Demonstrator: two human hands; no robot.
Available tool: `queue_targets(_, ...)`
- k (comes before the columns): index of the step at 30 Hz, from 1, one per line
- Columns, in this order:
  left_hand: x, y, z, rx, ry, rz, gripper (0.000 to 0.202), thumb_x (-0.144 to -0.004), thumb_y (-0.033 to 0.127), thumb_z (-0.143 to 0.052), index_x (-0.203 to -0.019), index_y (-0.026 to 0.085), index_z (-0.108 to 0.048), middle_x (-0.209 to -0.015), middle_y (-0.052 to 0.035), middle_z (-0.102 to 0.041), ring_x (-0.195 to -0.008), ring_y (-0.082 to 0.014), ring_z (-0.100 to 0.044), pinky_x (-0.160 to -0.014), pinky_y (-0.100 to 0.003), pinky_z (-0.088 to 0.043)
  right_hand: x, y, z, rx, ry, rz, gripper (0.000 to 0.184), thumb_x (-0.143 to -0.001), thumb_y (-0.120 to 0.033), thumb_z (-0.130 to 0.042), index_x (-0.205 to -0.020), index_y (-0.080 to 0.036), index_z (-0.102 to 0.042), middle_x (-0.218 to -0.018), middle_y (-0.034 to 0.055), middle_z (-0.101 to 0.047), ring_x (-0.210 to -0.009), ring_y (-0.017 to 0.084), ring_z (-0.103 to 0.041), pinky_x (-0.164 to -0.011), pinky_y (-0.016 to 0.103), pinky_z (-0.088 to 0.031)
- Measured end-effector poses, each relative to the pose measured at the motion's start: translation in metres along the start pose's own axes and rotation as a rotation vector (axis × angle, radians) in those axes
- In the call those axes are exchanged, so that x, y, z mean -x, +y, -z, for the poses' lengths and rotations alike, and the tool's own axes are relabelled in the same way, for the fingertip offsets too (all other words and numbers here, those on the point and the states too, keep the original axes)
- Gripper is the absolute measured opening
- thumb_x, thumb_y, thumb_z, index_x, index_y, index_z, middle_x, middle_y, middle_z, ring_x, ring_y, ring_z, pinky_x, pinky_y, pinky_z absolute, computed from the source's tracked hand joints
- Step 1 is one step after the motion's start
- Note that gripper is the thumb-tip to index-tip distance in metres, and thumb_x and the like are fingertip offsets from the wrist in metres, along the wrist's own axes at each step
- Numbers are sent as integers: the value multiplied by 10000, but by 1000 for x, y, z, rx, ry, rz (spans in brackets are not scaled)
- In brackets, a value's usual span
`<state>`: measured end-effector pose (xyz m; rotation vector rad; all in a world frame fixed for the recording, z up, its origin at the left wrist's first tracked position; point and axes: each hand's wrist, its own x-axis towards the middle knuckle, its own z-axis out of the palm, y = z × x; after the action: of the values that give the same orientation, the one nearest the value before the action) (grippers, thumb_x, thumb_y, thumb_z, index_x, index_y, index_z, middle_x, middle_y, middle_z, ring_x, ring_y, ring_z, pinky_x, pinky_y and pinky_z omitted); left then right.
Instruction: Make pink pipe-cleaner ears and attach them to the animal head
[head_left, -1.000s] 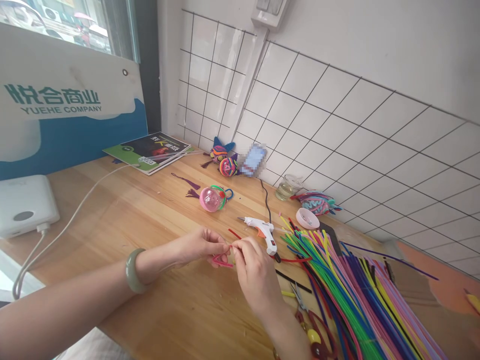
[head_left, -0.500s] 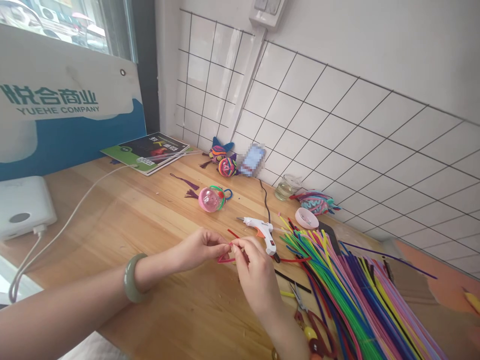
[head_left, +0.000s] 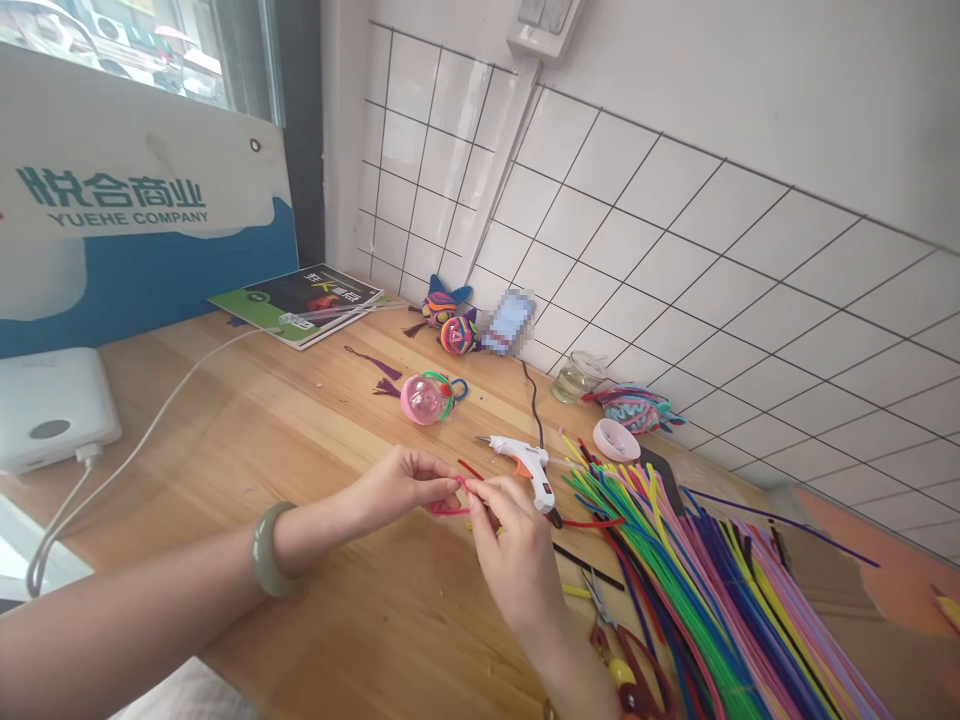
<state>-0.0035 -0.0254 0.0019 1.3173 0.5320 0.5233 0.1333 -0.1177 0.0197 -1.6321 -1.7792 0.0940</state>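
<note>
Between my fingertips is a bent pink pipe cleaner (head_left: 450,511), held over the wooden table. My left hand (head_left: 397,490), with a green bangle on its wrist, pinches one part of it. My right hand (head_left: 514,540) pinches it close by, thumb against forefinger, so the two hands nearly meet. Part of the pipe cleaner is hidden behind my fingers. Just beyond my right hand lies a white glue gun (head_left: 525,462). Farther off sits a clear and pink ball (head_left: 425,399) with green and blue pipe cleaner pieces around it.
Many coloured pipe cleaners (head_left: 675,570) lie at the right, beside scissors (head_left: 600,598). Toward the wall are a pink dish (head_left: 616,440), a glass jar (head_left: 576,378), a phone (head_left: 508,322) and finished pipe cleaner figures (head_left: 459,332). A white power bank (head_left: 56,410) stands left.
Both hands stay together on the pink pipe cleaner, with a slight shift of the fingers and its loop. The whole view has moved a little.
</note>
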Motion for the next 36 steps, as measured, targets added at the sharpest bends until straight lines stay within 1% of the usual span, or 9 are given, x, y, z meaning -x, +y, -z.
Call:
queue_targets(4, 0, 2, -1, 20, 14, -5, 249, -693, 338, -609, -725, 98, -663, -632, -41, -641, -583, -118, -553, -611, -241, -445, 3, 1, -4, 54, 7, 31, 271, -830, -125, -396, -992, -165, -609, -811, 70, -575, -746, 160, -567, -671, 277, -468)
queue_targets(7, 0, 3, -2, 23, 16, -12, 251, -703, 335, -601, -723, 92, -659, -654, -56, -650, -590, -122, -555, -611, -246, -444, 5, 2, -8, 99, 20, 63, 294, -827, -113, -392, -1030, -153, -600, -795, 74, -564, -728, 161, -564, -656, 282, -468)
queue_targets(10, 1, 5, -3, 25, 22, -7, 245, -703, 325, -602, -706, 86, -656, -636, -54, -642, -574, -115, -542, -596, -240, -435, 6, 3, -9, 137, 20, 91, 305, -826, -100, -389, -1046, -141, -597, -782, 77, -556, -716, 160, -559, -645, 283, -466)
queue_targets(16, 0, 5, -4, 64, 20, 11, 221, -685, 305, -623, -643, 89, -644, -559, -17, -592, -542, -94, -510, -566, -214, -413, 6, 3, -13, 207, 8, 120, 293, -831, -99, -380, -1007, -110, -613, -756, 87, -551, -680, 160, -552, -591, 275, -455)
queue_targets(20, -1, 1, -3, 62, 34, 2, 233, -679, 322, -625, -676, 90, -652, -572, -23, -607, -544, -98, -519, -562, -213, -417, 4, 1, -10, 197, 6, 129, 300, -837, -111, -365, -1004, -128, -614, -756, 82, -553, -671, 151, -556, -594, 266, -463)
queue_targets(25, -2, 2, 2, 71, 65, -19, 240, -684, 330, -623, -733, 98, -663, -616, -38, -634, -555, -100, -528, -585, -223, -433, 0, 1, -1, 92, -8, 67, 335, -832, -107, -371, -1094, -181, -567, -836, 80, -571, -752, 164, -571, -663, 286, -479)
queue_targets(29, -3, 1, 6, 127, 104, -13, 249, -690, 341, -622, -763, 105, -654, -665, -46, -645, -578, -103, -538, -617, -237, -439, -4, 5, 3, -35, 25, -6, 282, -830, -143, -410, -1024, -213, -602, -832, 64, -591, -736, 162, -584, -640, 278, -492)
queue_targets(32, -4, -1, 8, 164, 111, -3, 258, -693, 345, -623, -774, 102, -643, -699, -57, -648, -601, -107, -548, -646, -252, -445, -5, 7, 3, -107, 10, -57, 246, -826, -163, -435, -972, -213, -626, -832, 60, -610, -743, 160, -594, -633, 265, -504)
queue_targets(36, -4, -2, 7, 197, 97, -8, 251, -691, 343, -627, -770, 106, -636, -695, -51, -645, -606, -104, -550, -669, -261, -449, -4, 8, 0, -149, -1, -107, 245, -813, -193, -462, -1002, -185, -618, -904, 85, -630, -754, 164, -607, -613, 249, -519)
